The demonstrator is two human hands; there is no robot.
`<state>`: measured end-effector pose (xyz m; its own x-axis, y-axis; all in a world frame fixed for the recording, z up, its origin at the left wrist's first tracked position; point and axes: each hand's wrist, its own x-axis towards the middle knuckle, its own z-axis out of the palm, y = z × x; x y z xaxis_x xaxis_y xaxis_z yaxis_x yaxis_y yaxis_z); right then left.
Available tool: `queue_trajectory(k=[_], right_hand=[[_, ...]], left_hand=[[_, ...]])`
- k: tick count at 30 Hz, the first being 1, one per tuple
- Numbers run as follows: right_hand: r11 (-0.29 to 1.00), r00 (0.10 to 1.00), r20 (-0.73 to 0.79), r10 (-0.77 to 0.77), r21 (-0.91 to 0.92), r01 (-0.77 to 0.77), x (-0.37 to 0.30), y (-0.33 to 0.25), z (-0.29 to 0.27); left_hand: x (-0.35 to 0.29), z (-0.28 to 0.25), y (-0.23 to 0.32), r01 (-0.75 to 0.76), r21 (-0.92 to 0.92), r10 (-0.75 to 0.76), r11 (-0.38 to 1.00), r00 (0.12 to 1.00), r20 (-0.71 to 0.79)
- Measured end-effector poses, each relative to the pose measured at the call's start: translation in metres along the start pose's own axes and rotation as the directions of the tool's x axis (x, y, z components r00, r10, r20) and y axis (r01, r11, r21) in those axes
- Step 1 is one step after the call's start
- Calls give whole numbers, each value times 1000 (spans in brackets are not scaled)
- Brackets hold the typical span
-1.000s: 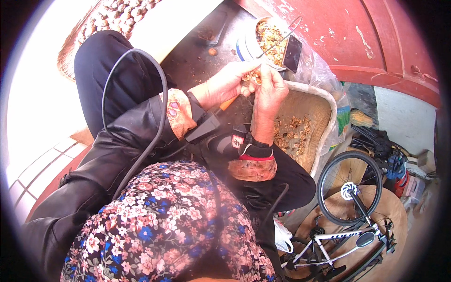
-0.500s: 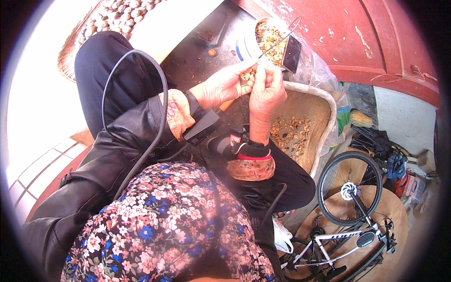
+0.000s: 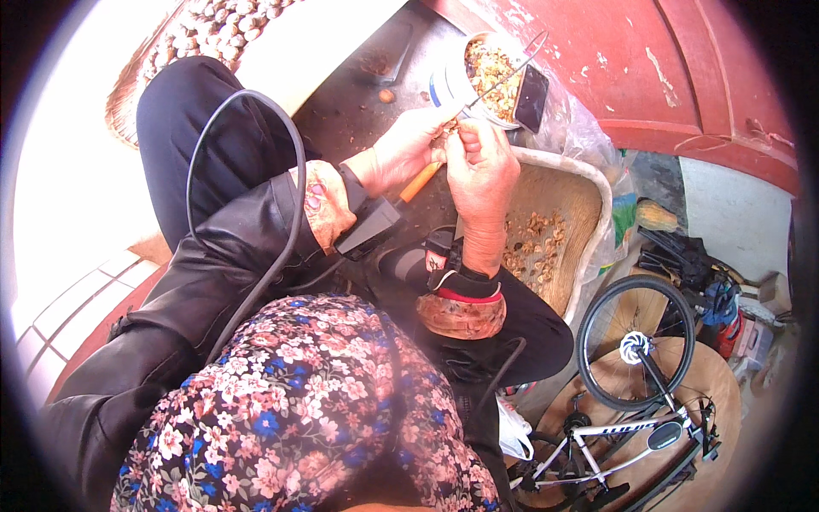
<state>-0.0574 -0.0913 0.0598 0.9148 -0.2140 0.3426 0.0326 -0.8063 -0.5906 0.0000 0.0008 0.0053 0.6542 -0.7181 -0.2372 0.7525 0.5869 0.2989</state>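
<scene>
The left hand (image 3: 401,154) reaches up and across from the lower left to a spot just short of the white bucket (image 3: 440,85), on the wearer's side of it, its thumb and fingers drawn almost together around a broken walnut piece (image 3: 450,126). It seems to serve as the clamp, leaving the finer work to the other side. The right hand (image 3: 486,177) comes up steeply from below the bucket, wrist nearly straight, back of the hand toward the camera, fingers curled in and thumb bent toward the piece; whether its tips grip a fragment is hidden. Holding the piece so close to the bucket, with its heap of pale kernels (image 3: 485,64), probably keeps any drop short. The tray (image 3: 600,205) lies to the right of the bucket and nearer the wearer, its scattered brown bits (image 3: 539,243) likely set apart from the kernels by that placing. A dark phone (image 3: 531,101) sits against the bucket's right edge (a risky perch, one would think). Left of the bucket, a single whole walnut (image 3: 386,96) lies on the floor; farther left is a basket (image 3: 122,107) of round nuts (image 3: 223,32).
</scene>
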Motion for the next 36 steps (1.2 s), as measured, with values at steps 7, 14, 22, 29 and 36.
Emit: queue_trajectory(k=[7,14,22,29,36], right_hand=[[986,994,-14,112,127,-110,-1,0,-4],[451,913,252,320,808,-381,2,7,-8],[299,858,330,395,836,-459,2,22,-8],[529,841,26,541,766,-364,23,88,3],[738,828,-140,542,551,-389,81,108,-11]], left_hand=[[1,-3,3,-8,-18,7,1000,999,-33],[0,3,7,-10,-88,13,996,999,30],[6,-14,6,20,-200,2,980,994,108],[9,-22,3,16,-249,-20,968,1000,-13],[14,-25,5,74,-307,-38,949,992,122]])
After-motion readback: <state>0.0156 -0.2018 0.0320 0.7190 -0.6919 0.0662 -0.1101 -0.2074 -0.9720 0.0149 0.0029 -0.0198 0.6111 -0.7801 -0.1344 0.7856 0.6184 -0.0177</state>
